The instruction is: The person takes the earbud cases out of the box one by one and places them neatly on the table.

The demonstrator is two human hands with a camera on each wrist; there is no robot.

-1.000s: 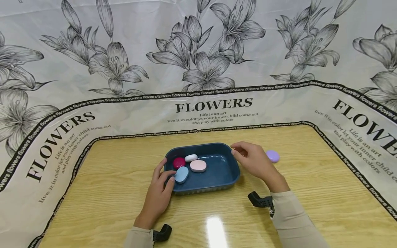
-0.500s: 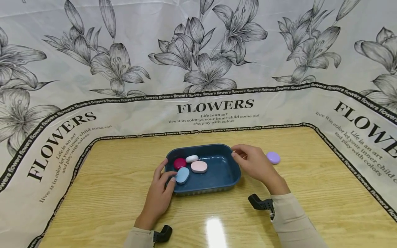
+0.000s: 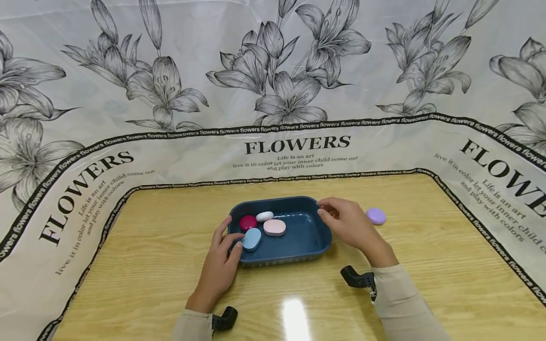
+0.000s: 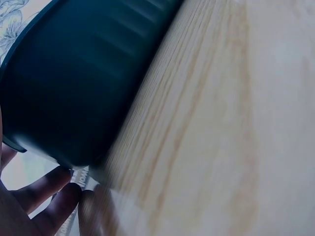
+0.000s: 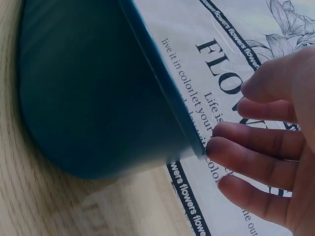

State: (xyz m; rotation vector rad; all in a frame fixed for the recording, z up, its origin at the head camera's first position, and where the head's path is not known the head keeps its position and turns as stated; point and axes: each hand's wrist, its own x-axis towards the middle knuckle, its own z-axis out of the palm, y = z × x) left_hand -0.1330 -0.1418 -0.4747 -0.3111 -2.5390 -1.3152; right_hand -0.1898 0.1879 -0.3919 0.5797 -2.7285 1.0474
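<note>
A dark blue rectangular basin [image 3: 298, 237] with rounded corners stands on the table. At its left end, my left hand [image 3: 217, 265] rests by the rim, two fingertips over the edge near a light blue oval piece [image 3: 251, 239]. Other fingers [image 4: 56, 209] of that hand lie along the outer wall. Beside the blue piece sit a crimson round piece [image 3: 248, 222], a white oval one [image 3: 265, 216] and a pink oval one [image 3: 274, 228], all smooth. My right hand [image 3: 350, 225] touches the far right corner of the rim with fingertips, its fingers loosely extended in the right wrist view.
A lilac round piece [image 3: 376, 216] lies on the wooden table [image 3: 141, 265], right of my right hand. White flower-printed cloth [image 3: 192, 163] covers the walls around the back and sides. Black wrist mounts [image 3: 358, 277] stick out from both sleeves.
The view shifts very slightly. Both hands, the basin and the pieces keep their places.
</note>
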